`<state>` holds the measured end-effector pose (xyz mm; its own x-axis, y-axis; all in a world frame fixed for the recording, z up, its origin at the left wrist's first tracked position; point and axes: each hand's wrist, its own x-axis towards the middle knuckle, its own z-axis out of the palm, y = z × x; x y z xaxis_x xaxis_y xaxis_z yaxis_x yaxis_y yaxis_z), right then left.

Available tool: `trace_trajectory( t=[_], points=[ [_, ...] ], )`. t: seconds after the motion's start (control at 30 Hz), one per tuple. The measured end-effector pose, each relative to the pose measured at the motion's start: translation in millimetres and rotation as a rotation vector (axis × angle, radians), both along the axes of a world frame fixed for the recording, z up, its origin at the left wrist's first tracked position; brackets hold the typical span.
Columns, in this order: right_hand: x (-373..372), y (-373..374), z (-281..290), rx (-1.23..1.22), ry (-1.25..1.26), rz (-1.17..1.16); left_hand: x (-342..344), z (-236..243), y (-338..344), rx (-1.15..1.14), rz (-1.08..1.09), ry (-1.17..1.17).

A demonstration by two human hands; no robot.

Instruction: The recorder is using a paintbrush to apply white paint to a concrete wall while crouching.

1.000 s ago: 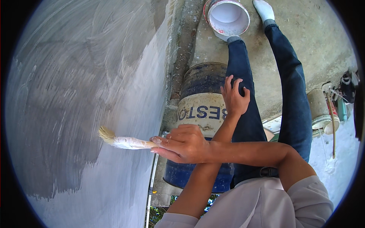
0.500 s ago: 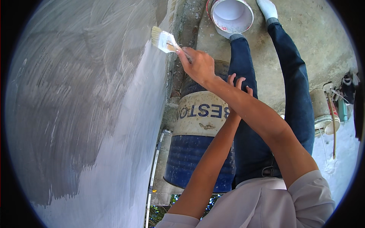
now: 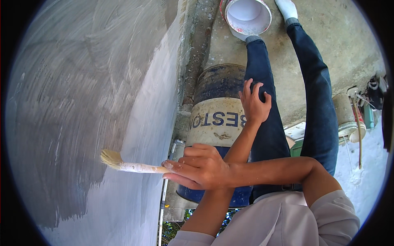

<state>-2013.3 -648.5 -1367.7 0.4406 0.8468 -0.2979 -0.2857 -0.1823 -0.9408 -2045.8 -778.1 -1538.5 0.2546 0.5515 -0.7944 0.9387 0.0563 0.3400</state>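
Observation:
My right hand (image 3: 199, 166) grips a paintbrush (image 3: 139, 167) with pale bristles and a white-smeared handle, pointing left with the bristles at or very near the streaky grey and white wall (image 3: 69, 123); whether they touch is unclear. My right forearm crosses over my left one. My left hand (image 3: 256, 106) is open, fingers spread and slightly curled, resting on my jeans-covered left leg (image 3: 260, 61). Beside that leg lies a worn blue and cream metal drum (image 3: 215, 131).
A white bucket (image 3: 246, 26) stands by my left foot, on stained concrete (image 3: 336, 49). At the right are more buckets (image 3: 342, 110), a long wooden stick (image 3: 358, 143) and a white-splattered surface (image 3: 365, 180). A thin pale pole (image 3: 163, 197) runs along the wall's edge.
My right hand and brush went up the wall half a second ago, then came back down to slightly below where they started. My left hand stays on the leg.

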Motion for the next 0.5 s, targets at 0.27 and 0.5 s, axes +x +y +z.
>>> trace_trajectory(
  t=[0.27, 0.5],
  points=[
    [-29, 11, -176, -0.218, -0.291, 0.121, -1, -3, -5, 0.121, -0.025, 0.005],
    [-23, 18, -272, -0.639, -0.185, 0.209, -18, -16, -17, 0.272, -0.002, -0.192]
  ],
)
